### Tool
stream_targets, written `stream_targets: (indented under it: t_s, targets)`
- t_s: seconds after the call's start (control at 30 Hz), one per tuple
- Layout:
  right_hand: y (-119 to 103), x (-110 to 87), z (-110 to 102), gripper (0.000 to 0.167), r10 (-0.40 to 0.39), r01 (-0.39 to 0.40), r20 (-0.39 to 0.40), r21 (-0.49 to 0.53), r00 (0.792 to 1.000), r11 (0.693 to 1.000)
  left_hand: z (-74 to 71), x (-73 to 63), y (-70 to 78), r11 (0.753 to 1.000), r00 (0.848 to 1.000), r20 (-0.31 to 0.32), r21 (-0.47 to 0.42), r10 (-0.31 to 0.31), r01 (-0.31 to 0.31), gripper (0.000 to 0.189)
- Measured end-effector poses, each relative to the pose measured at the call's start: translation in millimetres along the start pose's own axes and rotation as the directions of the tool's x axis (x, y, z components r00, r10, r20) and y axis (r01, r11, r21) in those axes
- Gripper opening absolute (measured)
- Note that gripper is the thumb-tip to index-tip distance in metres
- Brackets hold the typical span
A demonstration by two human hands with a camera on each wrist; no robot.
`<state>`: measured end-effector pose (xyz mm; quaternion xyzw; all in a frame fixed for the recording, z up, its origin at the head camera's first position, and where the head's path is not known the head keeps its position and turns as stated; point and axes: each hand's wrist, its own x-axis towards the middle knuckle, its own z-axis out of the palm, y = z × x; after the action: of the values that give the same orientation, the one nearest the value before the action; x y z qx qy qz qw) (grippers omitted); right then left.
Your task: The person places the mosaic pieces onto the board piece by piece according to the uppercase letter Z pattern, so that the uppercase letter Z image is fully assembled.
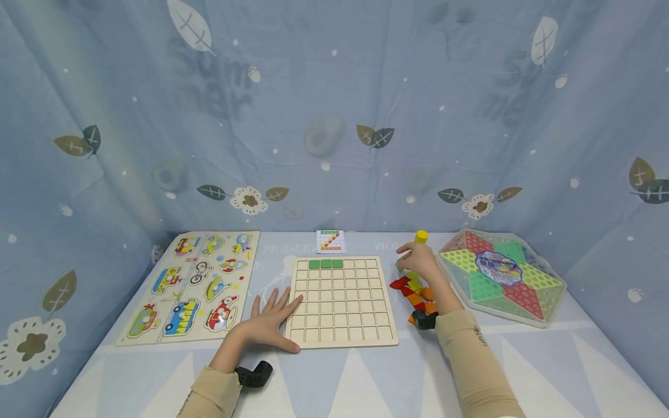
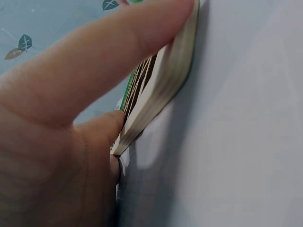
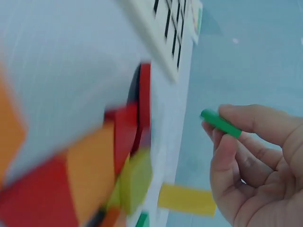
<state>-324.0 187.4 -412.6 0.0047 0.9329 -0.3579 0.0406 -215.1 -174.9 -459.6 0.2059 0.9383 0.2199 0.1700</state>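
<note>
A square wooden grid board (image 1: 341, 318) lies on the table, with three green square tiles (image 1: 326, 264) side by side in its top row. My left hand (image 1: 269, 325) rests on the board's left edge, fingers spread, the thumb (image 2: 137, 35) along its near corner. To the right of the board, my right hand (image 1: 422, 261) pinches a green tile (image 3: 220, 124) between thumb and fingertips, above the table. Below that hand is a loose pile of red, orange and yellow pieces (image 1: 416, 300). Behind the board a small card (image 1: 330, 241) shows a coloured grid pattern.
A wooden picture puzzle (image 1: 193, 284) with vehicles lies at the left. On the right is a hexagonal plastic game box (image 1: 502, 276) with a star pattern. A yellow cylinder (image 1: 421, 236) stands beyond my right hand. A blue curtain (image 1: 334, 116) hangs behind the table.
</note>
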Motion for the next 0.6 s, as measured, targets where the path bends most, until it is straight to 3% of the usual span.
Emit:
stream_targets:
  t_s: [0.23,0.47,0.6]
  targets:
    - [-25.4,10.3,27.5,0.026,-0.029,0.028,0.024,0.053,0.999,0.998,0.8,0.5,-1.6,1.000,1.000,-0.008,0.003,0.003,-0.003,0.110]
    - [-43.2,20.6,52.2,0.015,-0.124,0.115,0.054,0.150,0.991,0.982,-1.3,-0.4,0.7,1.000,1.000,-0.010,0.013,0.002,-0.002,0.110]
    - [-51.3,24.2,61.0,0.015,-0.143,0.125,0.094,0.181,0.985,0.976,-1.6,-0.1,2.1,1.000,1.000,-0.009,0.009,0.006,-0.005,0.110]
